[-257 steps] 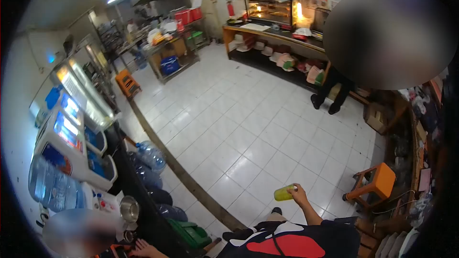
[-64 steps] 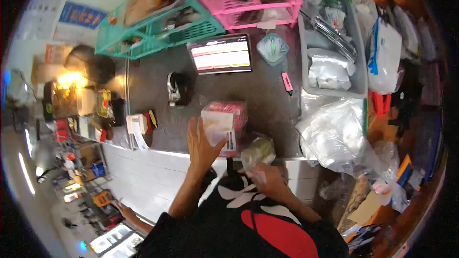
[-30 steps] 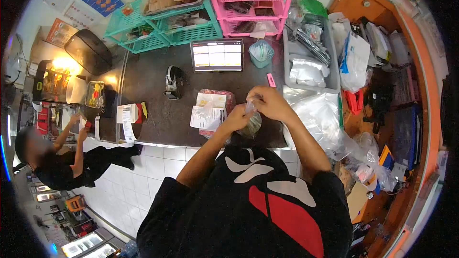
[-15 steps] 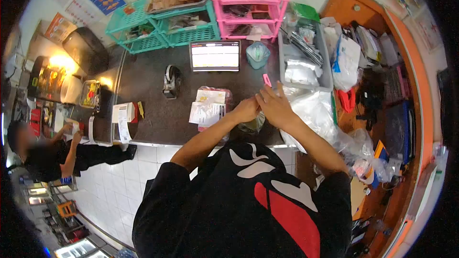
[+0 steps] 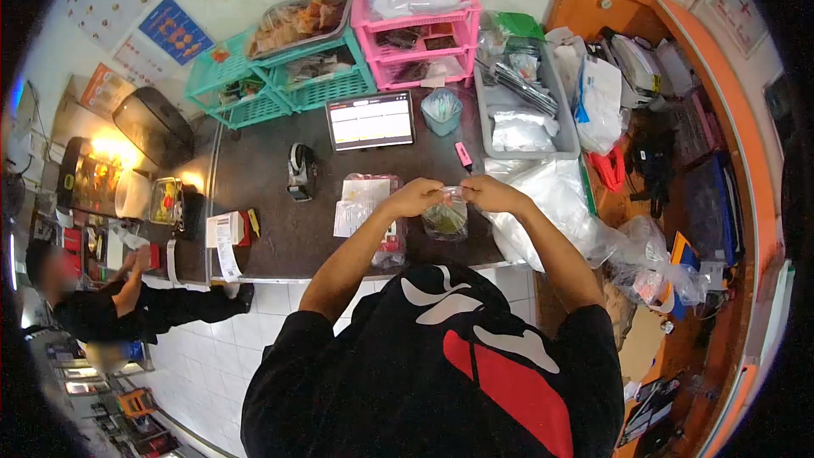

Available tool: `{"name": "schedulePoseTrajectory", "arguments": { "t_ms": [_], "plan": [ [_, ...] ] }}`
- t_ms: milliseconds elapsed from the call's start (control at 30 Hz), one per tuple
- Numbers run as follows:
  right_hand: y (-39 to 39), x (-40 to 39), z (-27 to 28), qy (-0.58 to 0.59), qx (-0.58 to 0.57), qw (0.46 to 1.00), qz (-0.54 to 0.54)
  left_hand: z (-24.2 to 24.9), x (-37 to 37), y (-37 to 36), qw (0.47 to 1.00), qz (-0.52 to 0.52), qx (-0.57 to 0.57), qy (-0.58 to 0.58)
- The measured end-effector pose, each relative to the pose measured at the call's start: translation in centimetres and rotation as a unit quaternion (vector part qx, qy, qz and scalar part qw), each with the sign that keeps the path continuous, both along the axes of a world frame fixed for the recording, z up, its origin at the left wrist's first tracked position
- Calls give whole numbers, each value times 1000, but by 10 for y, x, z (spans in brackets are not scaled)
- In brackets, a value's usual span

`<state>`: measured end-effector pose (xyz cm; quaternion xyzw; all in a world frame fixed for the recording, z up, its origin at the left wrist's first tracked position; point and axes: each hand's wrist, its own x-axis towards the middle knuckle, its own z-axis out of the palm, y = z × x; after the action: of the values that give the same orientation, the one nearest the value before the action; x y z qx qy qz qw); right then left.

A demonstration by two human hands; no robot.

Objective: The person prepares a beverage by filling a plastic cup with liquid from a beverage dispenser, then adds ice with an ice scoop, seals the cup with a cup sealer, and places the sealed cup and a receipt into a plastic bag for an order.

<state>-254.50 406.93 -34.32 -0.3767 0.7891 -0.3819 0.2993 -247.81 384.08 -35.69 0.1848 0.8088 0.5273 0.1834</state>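
A small clear plastic bag (image 5: 446, 220) with something green inside stands near the front edge of the dark counter (image 5: 280, 242). My left hand (image 5: 415, 198) pinches the left side of its top rim. On the other side, my right hand (image 5: 493, 193) grips the rim with closed fingers. The bag's mouth shows between the two hands. Beside my left hand lie papers on a plastic-wrapped packet (image 5: 390, 242), partly covered by my forearm. A pink highlighter (image 5: 463, 155) rests just beyond my right hand.
A lit tablet (image 5: 370, 121), a blue-green bin (image 5: 441, 112) and a black label printer or scanner (image 5: 300, 173) stand behind. Teal racks (image 5: 326, 89), a pink rack (image 5: 415, 42) and a grey tub (image 5: 530, 154) line the back. Clear plastic bags (image 5: 534, 212) lie right. Another person (image 5: 102, 288) stands left.
My hands were close together over the bag; now they are apart, each at one side of its rim, with the bag in plain view. The camera view has shifted slightly.
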Motion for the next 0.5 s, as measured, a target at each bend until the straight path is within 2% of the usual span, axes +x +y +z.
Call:
{"name": "schedulePoseTrajectory", "arguments": {
  "t_ms": [67, 167, 233, 267, 300, 333, 400, 433, 500],
  "plan": [
    [5, -1, 4, -118, -15, 992, -33, 3, 0, -1, 1000, 11, 26, -8],
    [23, -3, 12, -155, -69, 982, -78, -5, -6, -1, 996, 49, 69, -11],
    [38, -4, -17, -146, -208, 959, -125, -5, -7, 0, 987, 100, 122, -21],
    [45, -3, -30, -138, -277, 940, -147, -5, -7, 0, 970, 146, 179, -73],
    [52, 5, -43, -182, -240, 936, -181, -5, -6, 0, 945, 191, 234, -123],
    [53, 17, -73, -252, -287, 906, -182, -6, -6, -1, 913, 235, 285, -174],
    [48, 40, -93, -262, -237, 917, -187, -14, -5, -7, 878, 250, 369, -174],
    [40, 45, -109, -188, -239, 938, -167, -22, -6, -12, 863, 256, 398, -180],
    [35, 54, -85, -192, -239, 929, -209, -32, -8, -18, 847, 266, 430, -164]
  ]
}}
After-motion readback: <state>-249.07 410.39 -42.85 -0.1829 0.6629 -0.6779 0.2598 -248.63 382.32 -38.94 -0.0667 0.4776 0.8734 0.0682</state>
